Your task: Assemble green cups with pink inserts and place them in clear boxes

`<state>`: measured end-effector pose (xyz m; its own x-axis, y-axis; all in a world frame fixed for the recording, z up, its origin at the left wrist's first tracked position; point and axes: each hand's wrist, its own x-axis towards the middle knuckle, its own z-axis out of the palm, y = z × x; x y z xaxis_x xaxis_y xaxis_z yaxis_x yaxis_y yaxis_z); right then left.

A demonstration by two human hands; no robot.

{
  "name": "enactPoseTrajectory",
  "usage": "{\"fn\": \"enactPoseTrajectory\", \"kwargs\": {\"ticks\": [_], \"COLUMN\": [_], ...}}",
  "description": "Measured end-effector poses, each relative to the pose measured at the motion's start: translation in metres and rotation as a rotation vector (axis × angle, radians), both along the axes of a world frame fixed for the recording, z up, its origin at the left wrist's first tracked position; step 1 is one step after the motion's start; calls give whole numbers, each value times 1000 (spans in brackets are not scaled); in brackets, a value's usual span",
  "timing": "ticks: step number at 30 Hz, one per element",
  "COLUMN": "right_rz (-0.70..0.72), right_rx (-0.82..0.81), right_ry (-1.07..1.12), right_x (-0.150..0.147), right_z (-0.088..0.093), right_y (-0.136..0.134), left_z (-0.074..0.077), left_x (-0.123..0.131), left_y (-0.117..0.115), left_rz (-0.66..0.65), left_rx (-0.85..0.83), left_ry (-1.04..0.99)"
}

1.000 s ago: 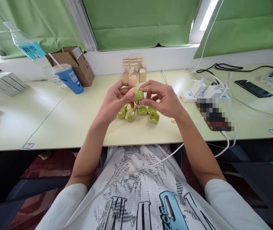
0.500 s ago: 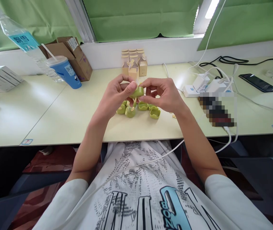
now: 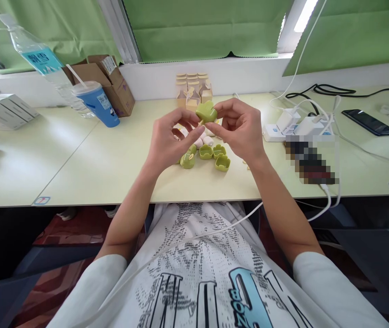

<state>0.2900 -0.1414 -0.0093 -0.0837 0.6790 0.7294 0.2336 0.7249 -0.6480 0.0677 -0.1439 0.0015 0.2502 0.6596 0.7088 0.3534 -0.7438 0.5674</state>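
Observation:
My right hand (image 3: 240,130) pinches a small green clover-shaped piece (image 3: 206,111) between thumb and forefinger, held up above the table. My left hand (image 3: 170,139) is just left of it, fingers curled, its fingertips close under the piece; whether they touch it I cannot tell. Below my hands lie several more green shell pieces (image 3: 215,157) and a couple of small pale parts (image 3: 205,140) on the cream table (image 3: 95,168).
Small tan cartons (image 3: 192,89) stand at the back by the wall. A blue cup with a straw (image 3: 95,105), a water bottle (image 3: 40,61) and a cardboard box (image 3: 112,84) are at the left. A power strip with white chargers and cables (image 3: 293,125) and a dark phone (image 3: 368,122) lie at the right.
Both hands have risen and parted slightly. The green piece, earlier gripped between both hands, is now lifted higher in the right hand's pinch, showing its clover outline.

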Motion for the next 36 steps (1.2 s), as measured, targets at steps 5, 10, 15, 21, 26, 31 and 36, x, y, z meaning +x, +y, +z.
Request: {"fn": "enactPoseTrajectory", "kwargs": {"ticks": [5,10,15,21,26,31,36], "right_rz": [7,-17,46,212,280,270,256], "right_rx": [-6,4,9,-83,-127,-172,-194], "right_ry": [-19,-62,-94,-71,-16,-20,-22], "right_x": [-3,-3,1,2,1,3,5], "right_z": [-1,2,13,15,16,22,24], "right_y": [-2,-6,-13,-15,-17,-19,-21], "left_z": [1,0,0,3,4,5,7], "left_x": [3,2,2,2,2,1,0], "left_y": [-3,-1,-1,-5,-5,-6,-8], "left_rz": [44,43,-19,-42,-92,-91,-75], "left_rx": [16,35,53,77,104,158,214], "left_ry": [-11,-52,-112,-81,3,33,54]}}
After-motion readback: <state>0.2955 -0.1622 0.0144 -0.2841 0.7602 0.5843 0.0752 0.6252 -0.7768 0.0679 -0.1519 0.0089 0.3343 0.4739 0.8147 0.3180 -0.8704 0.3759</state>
